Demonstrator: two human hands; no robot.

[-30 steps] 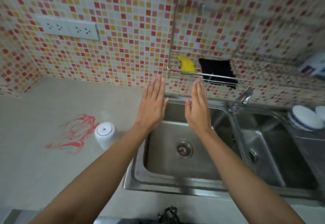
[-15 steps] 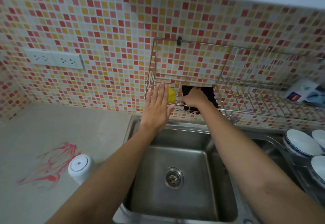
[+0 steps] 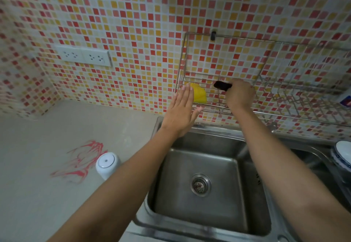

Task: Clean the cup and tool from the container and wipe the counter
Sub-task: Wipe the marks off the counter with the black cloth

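My right hand (image 3: 239,95) reaches into the wire rack (image 3: 247,111) on the tiled wall and is closed on a black cloth (image 3: 222,85), most of which is hidden in my fist. My left hand (image 3: 181,111) hovers flat and open, fingers together, just left of the rack, in front of a yellow sponge (image 3: 199,95) lying in it. A white cup (image 3: 107,164) stands upside down on the counter (image 3: 57,200), beside red smears (image 3: 81,161).
A steel sink (image 3: 201,188) with a round drain lies below my arms. A second basin at the right holds white bowls (image 3: 341,155). A double wall socket (image 3: 83,56) sits at the left. The rack stretches right along the wall.
My right hand has bunched the black cloth up and lifted it inside the rack. The left hand stayed open by the sponge. The view has moved closer to the wall.
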